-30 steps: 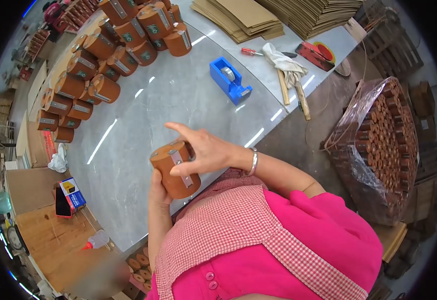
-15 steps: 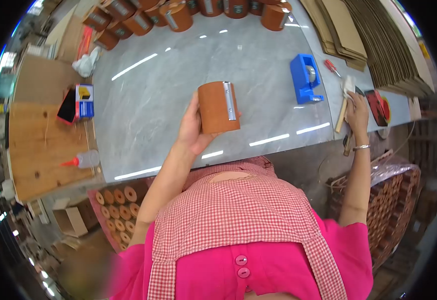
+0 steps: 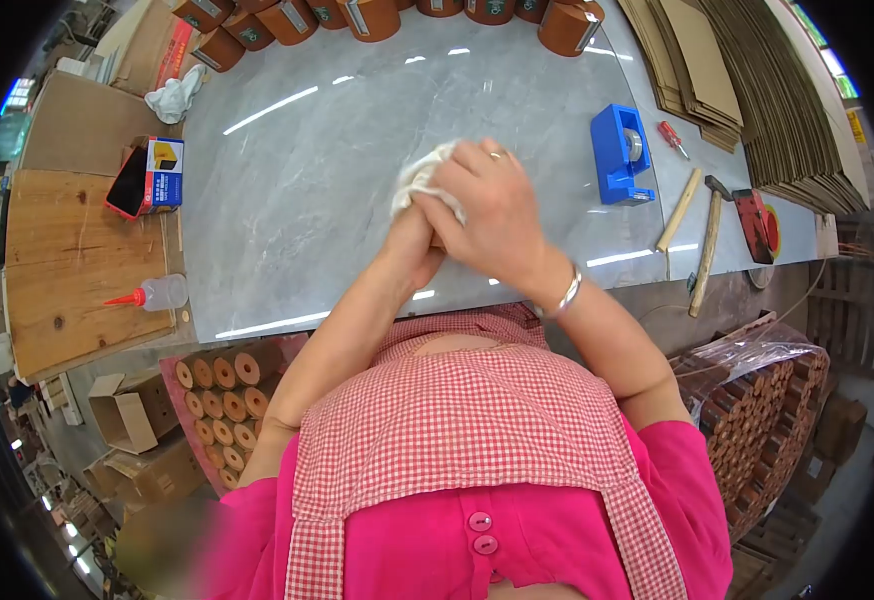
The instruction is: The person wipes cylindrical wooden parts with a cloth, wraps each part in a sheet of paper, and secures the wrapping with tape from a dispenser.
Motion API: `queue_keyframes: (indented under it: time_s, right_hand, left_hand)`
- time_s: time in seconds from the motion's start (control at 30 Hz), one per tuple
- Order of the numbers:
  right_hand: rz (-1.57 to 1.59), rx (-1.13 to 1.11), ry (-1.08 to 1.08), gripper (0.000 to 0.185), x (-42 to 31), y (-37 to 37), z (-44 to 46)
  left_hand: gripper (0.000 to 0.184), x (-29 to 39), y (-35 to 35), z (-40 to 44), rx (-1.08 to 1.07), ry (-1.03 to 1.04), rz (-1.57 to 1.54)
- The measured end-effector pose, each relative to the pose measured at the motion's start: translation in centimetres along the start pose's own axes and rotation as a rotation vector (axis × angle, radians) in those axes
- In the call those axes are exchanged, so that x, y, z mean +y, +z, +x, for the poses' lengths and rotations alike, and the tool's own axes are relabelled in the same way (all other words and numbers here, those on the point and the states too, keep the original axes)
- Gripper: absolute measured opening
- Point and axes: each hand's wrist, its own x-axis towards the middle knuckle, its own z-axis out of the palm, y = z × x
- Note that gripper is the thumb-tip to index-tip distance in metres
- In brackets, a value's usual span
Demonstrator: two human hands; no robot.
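Note:
My right hand point(image 3: 492, 215) is closed on a crumpled white cloth point(image 3: 419, 183), above the grey tabletop point(image 3: 307, 210). Against it, just below the cloth, lies my left hand point(image 3: 415, 248). The left fingers are covered by the right hand and the cloth, so what they hold cannot be seen. The brown cylindrical container from the earlier frame does not show; any part still between my hands is hidden. Similar brown containers point(image 3: 369, 18) with silvery strips stand along the far edge.
To the right are a blue tape dispenser point(image 3: 619, 155), a red screwdriver point(image 3: 673, 139), a wooden stick point(image 3: 679, 210), a hammer point(image 3: 705, 250) and stacked cardboard point(image 3: 787, 110). On the left are a small box point(image 3: 165, 175), a red-tipped bottle point(image 3: 162, 293) and another white cloth point(image 3: 175, 95).
My right hand has come from the right side of the table to my left hand, bringing the white cloth. The brown container that my left hand held is out of sight.

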Motion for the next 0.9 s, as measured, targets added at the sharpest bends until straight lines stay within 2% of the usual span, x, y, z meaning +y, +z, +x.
queue_keyframes:
  time_s: [0.03, 0.1, 0.17, 0.3, 0.4, 0.5, 0.57, 0.7, 0.77, 0.83, 0.9]
  right_hand:
    - [-0.010, -0.011, 0.052, 0.014, 0.5, 0.7, 0.9]
    - [-0.029, -0.046, 0.167, 0.019, 2.1, 2.0, 2.6]
    - [-0.079, 0.018, 0.212, 0.023, 4.2, 3.2, 3.9]
    - [-0.079, 0.099, 0.374, 0.033, 8.7, 3.6, 4.3]
    - [0.138, 0.164, 0.593, 0.032, 7.6, 1.3, 4.6]
    - [0.182, 0.265, 0.379, 0.024, 3.0, 1.7, 3.0]
    - [0.115, 0.174, 0.104, 0.018, 0.6, 1.7, 1.5]
    - [0.236, 0.020, -0.023, 0.016, -0.5, 0.4, -0.6]
    - [0.258, -0.010, -0.109, 0.022, 0.8, -0.4, -0.4]
    - [0.267, -0.079, -0.099, 0.025, -0.3, -1.0, -1.1]
    - [0.313, -0.159, -0.118, 0.026, -1.2, -1.7, -2.1]
  left_hand:
    - [0.054, -0.1, -0.2, 0.0, 0.027, 0.034, 0.093]
    - [0.054, -0.9, 0.1, -0.5, 0.032, -0.012, -0.043]
    - [0.058, -1.8, 0.1, -0.4, 0.017, -0.017, -0.120]
    - [0.064, -1.1, -1.2, -0.9, -0.055, 0.024, 0.007]
    - [0.066, 0.5, -1.5, -1.4, -0.043, 0.028, -0.036]
    - [0.063, 0.9, -1.1, -0.7, 0.027, 0.059, -0.105]
    - [0.060, 0.8, -0.8, -0.7, 0.079, 0.076, -0.168]
    - [0.051, 1.2, -2.7, -1.1, -0.004, 0.101, -0.136]
    - [0.053, 0.6, -2.5, -0.9, -0.011, 0.103, -0.185]
    - [0.059, 0.9, -2.3, -0.9, 0.017, 0.058, -0.252]
    - [0.060, 1.1, -3.9, -0.2, -0.360, -0.069, -0.526]
